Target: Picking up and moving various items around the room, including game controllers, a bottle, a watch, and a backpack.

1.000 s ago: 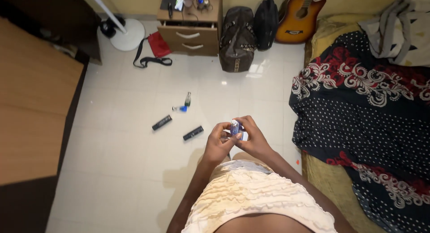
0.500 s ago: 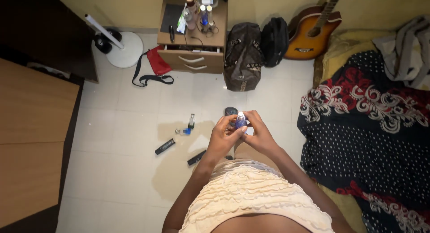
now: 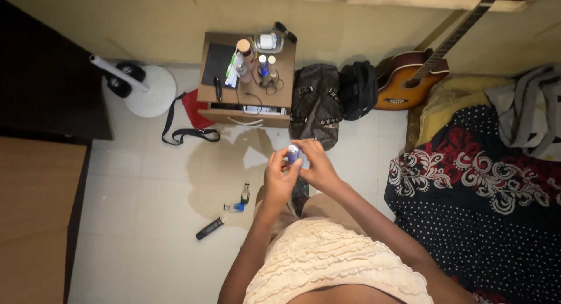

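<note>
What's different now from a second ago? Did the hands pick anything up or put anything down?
Nothing was picked up or put down. The left hand and right hand keep the same small blue-capped bottle between them. The view has tilted up, so the bedside table and guitar show more fully. The three small items on the floor lie as before.

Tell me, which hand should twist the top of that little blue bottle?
Probably the right hand. Its fingers curl over the top of the small blue bottle, while the left hand grips it from below and beside, better placed to steady it.
</note>
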